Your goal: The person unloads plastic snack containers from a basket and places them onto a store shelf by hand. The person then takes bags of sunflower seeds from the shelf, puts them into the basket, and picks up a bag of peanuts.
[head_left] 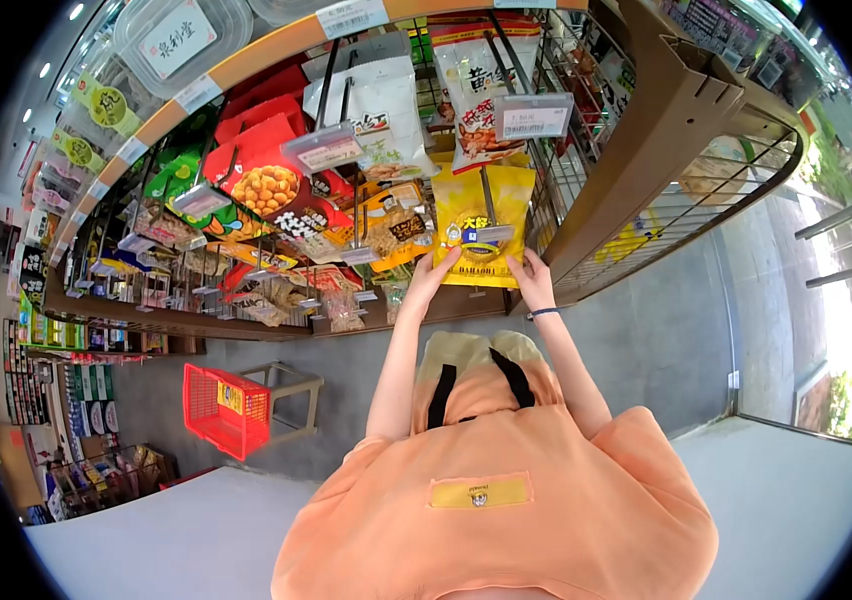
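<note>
A yellow snack bag (463, 205) with Chinese lettering sits at a hanging hook of the display rack, behind a small price tag (486, 235). My left hand (434, 273) grips its lower left corner, thumb on the front. At the lower right corner, my right hand (532, 275) pinches the bag in the same way. Whether the bag is still threaded on the hook I cannot tell. Just above it hangs a red and white snack bag (476, 110). An orange snack bag (396, 220) hangs to the left, close to my left hand.
Red snack bags (264, 185) and a white bag (386, 115) hang on hooks at left. A brown rack post (636, 180) stands at right. On the floor at lower left, a red shopping basket (208, 408) with a yellow packet (231, 397) rests by a stool (296, 400).
</note>
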Available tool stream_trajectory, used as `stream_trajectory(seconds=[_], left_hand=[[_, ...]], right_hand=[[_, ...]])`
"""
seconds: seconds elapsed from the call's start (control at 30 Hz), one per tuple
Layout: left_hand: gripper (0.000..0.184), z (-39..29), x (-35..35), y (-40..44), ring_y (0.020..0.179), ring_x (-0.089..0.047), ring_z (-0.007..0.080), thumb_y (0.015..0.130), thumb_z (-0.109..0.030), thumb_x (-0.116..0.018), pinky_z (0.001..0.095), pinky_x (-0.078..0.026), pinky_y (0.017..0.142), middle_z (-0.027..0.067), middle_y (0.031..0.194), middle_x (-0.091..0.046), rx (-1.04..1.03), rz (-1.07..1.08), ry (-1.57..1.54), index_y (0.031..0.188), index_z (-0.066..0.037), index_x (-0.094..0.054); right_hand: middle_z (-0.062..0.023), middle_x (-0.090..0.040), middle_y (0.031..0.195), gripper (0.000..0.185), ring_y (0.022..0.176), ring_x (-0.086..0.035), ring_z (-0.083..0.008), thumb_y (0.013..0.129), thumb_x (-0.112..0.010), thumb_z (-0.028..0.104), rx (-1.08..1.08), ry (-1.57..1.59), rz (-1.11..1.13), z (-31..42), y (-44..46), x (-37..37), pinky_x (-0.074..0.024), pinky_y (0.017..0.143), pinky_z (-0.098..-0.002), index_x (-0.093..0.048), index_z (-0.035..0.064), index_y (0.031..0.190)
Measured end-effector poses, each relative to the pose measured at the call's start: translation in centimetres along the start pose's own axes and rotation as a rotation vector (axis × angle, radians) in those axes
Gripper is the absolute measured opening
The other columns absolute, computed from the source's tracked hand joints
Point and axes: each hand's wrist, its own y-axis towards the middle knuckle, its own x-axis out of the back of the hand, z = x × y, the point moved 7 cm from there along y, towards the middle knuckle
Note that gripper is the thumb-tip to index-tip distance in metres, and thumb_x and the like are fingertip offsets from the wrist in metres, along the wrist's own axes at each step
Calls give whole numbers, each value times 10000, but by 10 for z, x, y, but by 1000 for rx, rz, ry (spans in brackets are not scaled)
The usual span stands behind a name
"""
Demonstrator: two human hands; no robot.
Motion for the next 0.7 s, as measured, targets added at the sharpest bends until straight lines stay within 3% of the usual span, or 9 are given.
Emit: stream_trajectory(seconds=[0.27, 0.5, 0.7], left_hand=[[367, 4, -2, -12, 828, -499, 55, 795, -309, -583, 210, -379, 748, 4, 921, -579, -39, 14, -52, 1017, -19, -550], [334, 8, -2, -34, 803, -505, 47, 795, -277, -592, 203, -395, 715, 1, 899, -582, -16, 19, -83, 1002, -16, -557], [318, 10, -5, -52, 781, -512, 45, 798, -247, -593, 200, -408, 696, -1, 888, -580, 0, 46, -120, 1007, -11, -550]], right_hand=[[-51, -598, 772, 287, 644, -558, -72, 809, -575, 161, 3, 56, -36, 6, -20, -1, -445, 530, -191, -506, -29, 1012], [-44, -596, 735, 275, 603, -549, -67, 810, -571, 164, 38, 60, -30, 2, -42, 1, -434, 494, -186, -507, -20, 1005], [-41, -591, 704, 263, 568, -540, -64, 805, -577, 158, -112, 70, -26, 5, -65, 2, -424, 460, -195, -508, -12, 994]])
